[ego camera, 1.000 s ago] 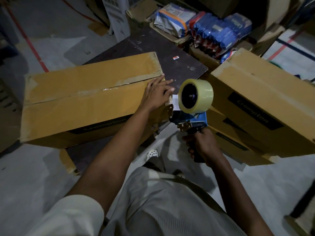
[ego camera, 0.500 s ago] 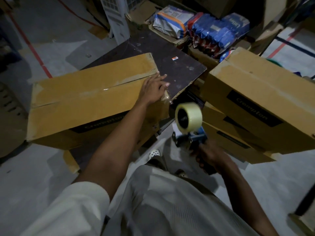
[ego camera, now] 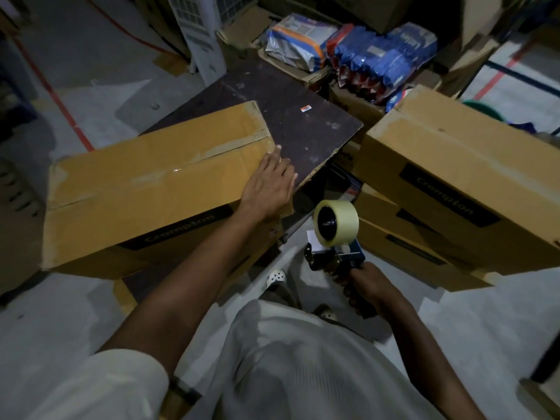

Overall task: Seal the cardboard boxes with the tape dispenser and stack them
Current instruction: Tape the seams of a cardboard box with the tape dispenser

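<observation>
The big box (ego camera: 145,189) sits on the counter (ego camera: 303,128) with the left hand (ego camera: 266,189) flat on its right end, the right hand (ego camera: 368,291) grips the tape dispenser (ego camera: 335,234) just beside the box, which looks stiff and bulky, best lifted by both ends.

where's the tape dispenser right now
The tape dispenser is centre-right in the head view, gripped by the right hand, between the box under the left hand and the stacked boxes.
</observation>
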{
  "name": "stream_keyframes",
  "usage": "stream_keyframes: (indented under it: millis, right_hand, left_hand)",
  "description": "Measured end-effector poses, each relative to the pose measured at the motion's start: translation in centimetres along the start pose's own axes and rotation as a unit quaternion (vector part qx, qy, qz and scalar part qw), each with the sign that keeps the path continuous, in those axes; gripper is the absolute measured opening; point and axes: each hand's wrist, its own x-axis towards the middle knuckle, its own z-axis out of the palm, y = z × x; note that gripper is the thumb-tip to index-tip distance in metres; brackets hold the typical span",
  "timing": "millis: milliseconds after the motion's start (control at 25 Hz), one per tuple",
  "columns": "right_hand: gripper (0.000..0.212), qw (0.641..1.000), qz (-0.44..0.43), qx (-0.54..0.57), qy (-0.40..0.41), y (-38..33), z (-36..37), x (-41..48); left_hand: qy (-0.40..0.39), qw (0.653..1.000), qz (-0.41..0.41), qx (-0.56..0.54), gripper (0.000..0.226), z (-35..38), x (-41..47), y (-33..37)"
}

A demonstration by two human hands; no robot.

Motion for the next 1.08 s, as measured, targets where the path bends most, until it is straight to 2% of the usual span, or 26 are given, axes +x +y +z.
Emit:
stream_keyframes:
  millis: [120,200,280,320,360,400,440,480,520,560,600,720,880,960,1080]
  right_hand:
    - [0.009,1.0,0.011,-0.006,-0.013,-0.4,0.4,0.0]
    - [0.004,0.999,0.005,-0.002,-0.032,-0.5,0.8,-0.3]
    - [0.01,0.999,-0.016,0.003,-0.049,-0.4,1.3,-0.9]
    - [0.014,0.998,-0.024,0.011,-0.056,-0.4,1.4,-1.2]
    - [0.014,0.998,-0.028,0.022,-0.058,-0.3,1.5,-1.4]
    - [0.013,0.997,-0.029,0.03,-0.059,-0.2,1.6,-1.7]
    - [0.011,0.997,-0.032,0.03,-0.062,-0.3,1.8,-2.0]
    - [0.008,0.997,-0.038,0.029,-0.066,-0.4,2.0,-2.3]
    - [0.004,0.996,-0.043,0.033,-0.07,-0.6,2.2,-2.4]
    - [0.003,0.995,-0.047,0.04,-0.075,-0.8,2.5,-2.5]
    - [0.004,0.994,-0.052,0.046,-0.082,-1.1,2.7,-2.5]
    - [0.009,0.992,-0.052,0.041,-0.106,-2.5,4.3,-1.9]
    - [0.013,0.987,-0.058,0.043,-0.142,-4.2,7.3,-1.6]
    - [0.015,0.982,-0.068,0.021,-0.173,-4.6,8.5,-1.7]
    - [0.027,0.975,-0.074,-0.005,-0.211,-5.6,10.5,-1.6]
  left_hand:
    - [-0.019,0.999,0.028,-0.001,0.034,0.0,1.7,-0.1]
    - [-0.069,0.996,0.018,-0.05,0.03,-0.3,3.1,-0.2]
    - [-0.135,0.989,0.001,-0.068,0.036,-0.9,4.0,-0.4]
    - [-0.147,0.984,-0.01,-0.099,0.039,-1.4,4.3,-0.4]
    - [-0.134,0.973,-0.023,-0.188,0.038,-2.2,4.2,-0.3]
    - [-0.091,0.939,-0.047,-0.329,0.035,-3.2,3.6,-0.2]
    - [-0.01,0.889,-0.088,-0.449,0.031,-4.2,2.5,-0.2]
    - [0.086,0.829,-0.156,-0.53,0.029,-4.8,1.2,-0.6]
    - [0.156,0.777,-0.227,-0.566,0.026,-5.1,-0.3,-1.2]
    - [0.205,0.749,-0.287,-0.56,0.023,-5.1,-2.1,-2.0]
    - [0.243,0.737,-0.34,-0.531,0.02,-4.6,-4.1,-3.0]
    - [0.339,0.721,-0.437,-0.417,0.019,-2.7,-11.0,-7.2]
    - [0.391,0.684,-0.527,-0.32,0.02,-1.1,-19.0,-12.3]
    - [0.349,0.661,-0.606,-0.272,0.036,-0.6,-22.5,-15.2]
    - [0.216,0.608,-0.732,-0.219,0.078,-0.8,-26.6,-18.8]
